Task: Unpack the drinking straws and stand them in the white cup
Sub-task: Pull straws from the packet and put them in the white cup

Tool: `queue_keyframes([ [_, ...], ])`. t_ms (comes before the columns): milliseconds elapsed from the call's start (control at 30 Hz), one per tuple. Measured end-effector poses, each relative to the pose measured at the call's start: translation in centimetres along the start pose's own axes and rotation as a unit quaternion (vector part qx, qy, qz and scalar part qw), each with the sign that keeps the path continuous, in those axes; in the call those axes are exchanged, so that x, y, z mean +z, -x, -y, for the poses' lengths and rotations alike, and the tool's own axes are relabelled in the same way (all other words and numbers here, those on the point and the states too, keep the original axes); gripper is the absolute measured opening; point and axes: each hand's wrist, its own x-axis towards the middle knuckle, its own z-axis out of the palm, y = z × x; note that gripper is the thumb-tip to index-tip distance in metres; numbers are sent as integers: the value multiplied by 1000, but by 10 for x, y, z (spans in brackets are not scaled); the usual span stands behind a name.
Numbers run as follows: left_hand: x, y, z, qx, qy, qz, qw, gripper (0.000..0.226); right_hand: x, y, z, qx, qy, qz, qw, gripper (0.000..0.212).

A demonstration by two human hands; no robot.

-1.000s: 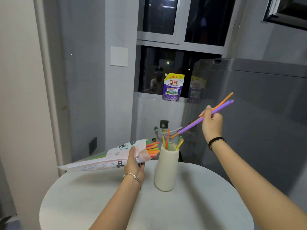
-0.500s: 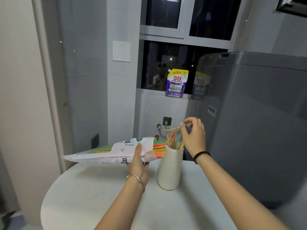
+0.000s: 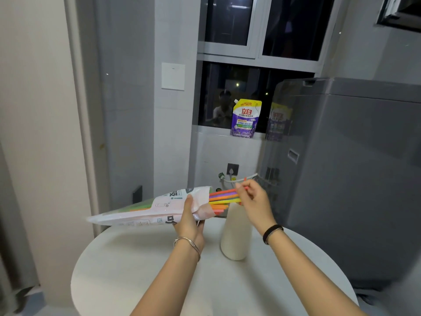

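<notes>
Several drinking straws (image 3: 222, 198), orange, purple, yellow and pink, stick out of the open mouth of a straw packet (image 3: 148, 209) that lies nearly level in the air, its mouth pointing toward the white cup (image 3: 237, 236) and its sealed tail pointing away from it, out past the counter's edge. The straw tips reach just over the cup's rim, and the rim itself is hidden behind them and the hand. The left hand (image 3: 189, 221) has a closed grip around the packet near its mouth, thumb on top and fingers underneath, with a silver bangle (image 3: 188, 244) on the wrist. The right hand (image 3: 255, 201) is directly above the cup, its fingertips (image 3: 239, 190) pinched narrowly on the ends of the protruding straws; a black band (image 3: 272, 233) circles that wrist. The cup is tall and narrow and stands upright on the round white counter (image 3: 136, 281), between the two forearms and nearer the right one. Whether straws already stand inside it cannot be told. Beyond the cup, a wall socket (image 3: 232, 169) with a white cable sits low on the wall. Higher up, a purple and yellow refill pouch (image 3: 246, 118) stands on the window sill. A grey appliance (image 3: 353, 167) fills the space to the cup's right.
</notes>
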Motion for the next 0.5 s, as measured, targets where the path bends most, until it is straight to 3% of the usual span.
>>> queue_keyframes([
  [133, 1, 5, -5, 3, 33, -9, 999, 55, -8, -1, 10, 45, -101, -131, 985, 23],
  [233, 7, 14, -3, 5, 32, -12, 999, 54, 1, 2, 15, 123, -139, -94, 978, 20],
  [333, 12, 22, 0, 0, 27, 0, 1000, 53, 9, 7, 17, 132, -106, -19, 985, 15],
  [433, 14, 28, -4, -9, 37, 2, 999, 53, 7, 7, 24, 140, -103, -31, 984, 17],
  [500, 14, 30, -9, -9, 49, -1, 999, 51, 0, 5, 28, 143, -133, -81, 978, 22],
])
